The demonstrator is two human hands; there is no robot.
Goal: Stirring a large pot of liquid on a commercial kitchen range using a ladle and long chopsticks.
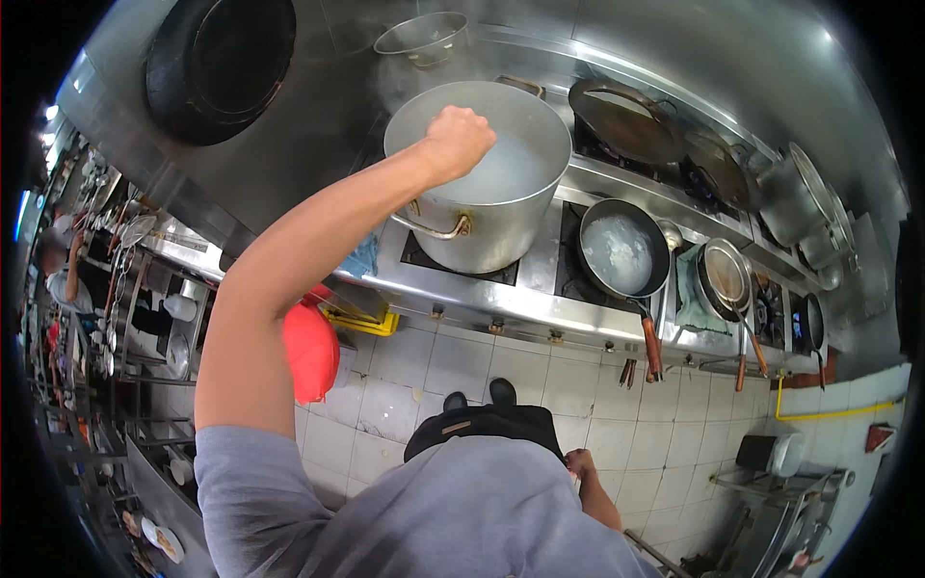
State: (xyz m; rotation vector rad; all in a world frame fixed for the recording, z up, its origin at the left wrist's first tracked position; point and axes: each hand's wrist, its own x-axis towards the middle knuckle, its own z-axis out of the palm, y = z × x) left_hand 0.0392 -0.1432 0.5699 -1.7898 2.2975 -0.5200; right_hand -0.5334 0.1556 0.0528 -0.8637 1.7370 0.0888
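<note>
My left hand (462, 143) is curled into a fist over the large aluminium stockpot (498, 235), palm side turned away; whether anything is inside it is hidden. Cloudy whitish liquid (509, 173) lies in the steaming pot. My right hand (579, 462) hangs low beside my hip, its fingers bent near something small, reddish and white, that is too small to name. To the right of the stockpot, a dark frying pan (625, 247) with a wooden handle stands on a burner and holds pale liquid with a white clump.
Two large woks (629, 130) rest on the rear burners. Strainers (725, 274), a ladle (670, 235) and a green cloth (697, 307) lie along the right side of the stove. Behind the stockpot stands a metal colander (426, 43). A red bag-like thing (311, 354) is below my left arm. Another person (65, 282) stands far left.
</note>
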